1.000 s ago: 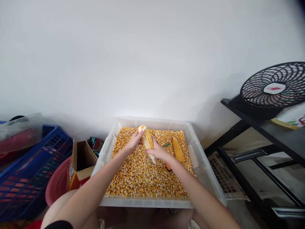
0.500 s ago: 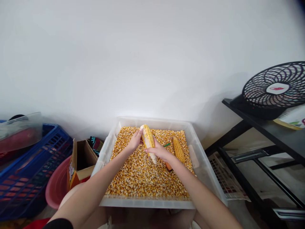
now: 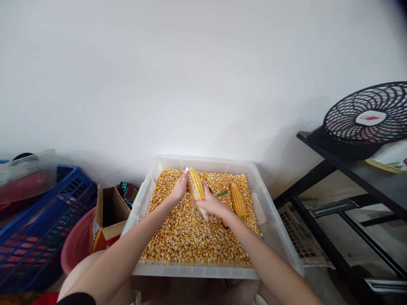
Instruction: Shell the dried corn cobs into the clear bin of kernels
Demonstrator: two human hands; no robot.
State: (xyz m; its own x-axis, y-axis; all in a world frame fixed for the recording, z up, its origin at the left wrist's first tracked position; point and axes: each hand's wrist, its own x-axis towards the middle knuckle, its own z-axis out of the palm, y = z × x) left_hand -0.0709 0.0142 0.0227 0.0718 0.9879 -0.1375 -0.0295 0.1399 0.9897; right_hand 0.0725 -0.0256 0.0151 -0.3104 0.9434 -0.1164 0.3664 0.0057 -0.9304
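Note:
An ear of corn [image 3: 196, 184], partly stripped to its pale cob, is tilted between my hands above the loose corn kernels [image 3: 190, 241]. Closed around its upper left side is my left hand [image 3: 180, 186]. My right hand [image 3: 210, 202] grips its lower right part, thumb across the cob. A second ear of corn [image 3: 238, 200], still full of kernels, lies on the kernels to the right. Between it and my right hand, a tool with a green part [image 3: 223, 193] and an orange part [image 3: 224, 222] is partly hidden by that hand.
The kernels fill a translucent plastic bin [image 3: 203, 271] against the white wall. On the left are an open cardboard box [image 3: 110, 212], a pink basin [image 3: 74, 243] and a blue crate [image 3: 41, 224]. A black fan [image 3: 370, 116] stands on a dark rack [image 3: 337, 148] at right.
The held ear has turned a little in my hands, showing more of its yellow rows. Both hands stay nearly in place on it.

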